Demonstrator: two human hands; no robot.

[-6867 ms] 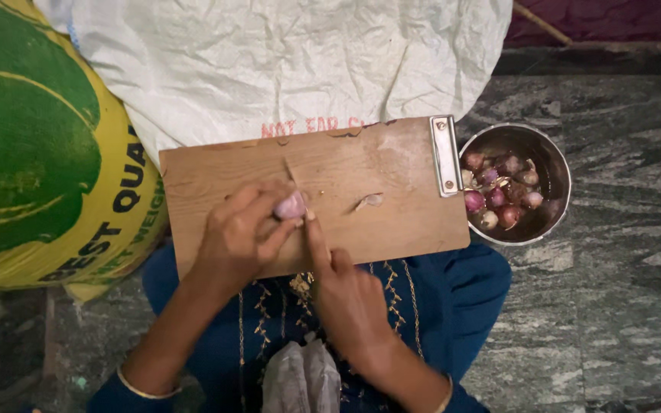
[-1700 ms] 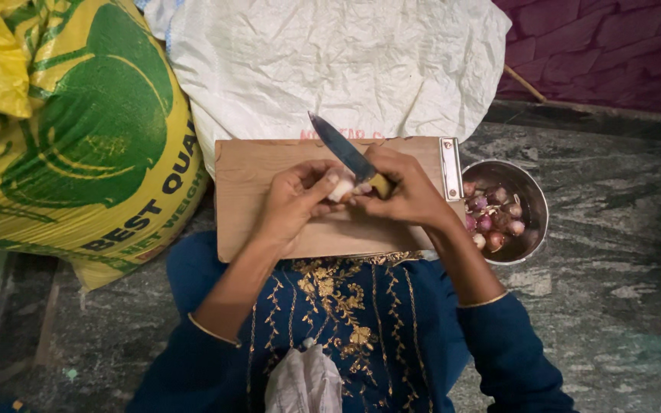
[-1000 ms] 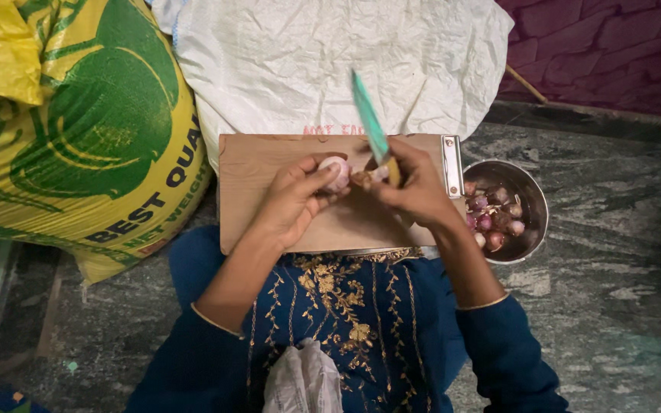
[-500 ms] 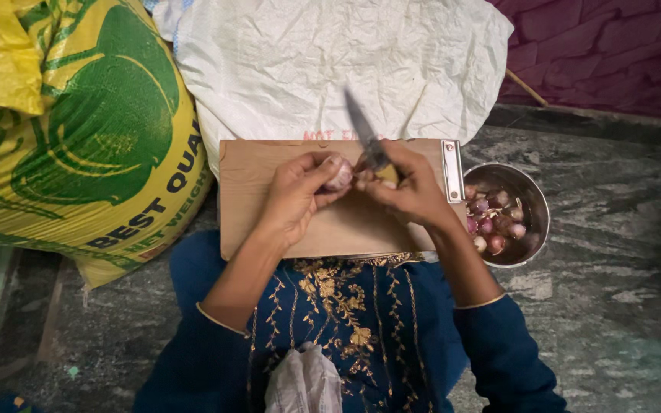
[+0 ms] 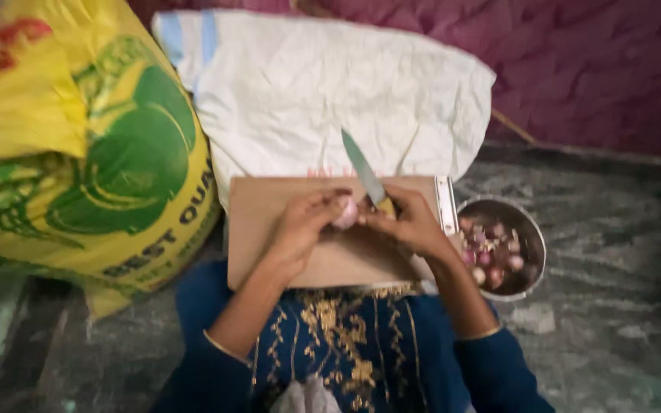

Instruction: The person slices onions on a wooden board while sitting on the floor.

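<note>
Pink onion (image 5: 345, 213) between both hands

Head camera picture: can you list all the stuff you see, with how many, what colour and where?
Small onion: one, pinkish, between both hands.
Knife: one, grey blade pointing up-left.
Wooden board: one, tan, on the lap.
Metal bowl: one, silver, right of the board, holding several pink onions.
White sack: one, behind the board.
Yellow-green sack: one, left.
Left hand: holds the onion.
Right hand: holds the knife.
</note>
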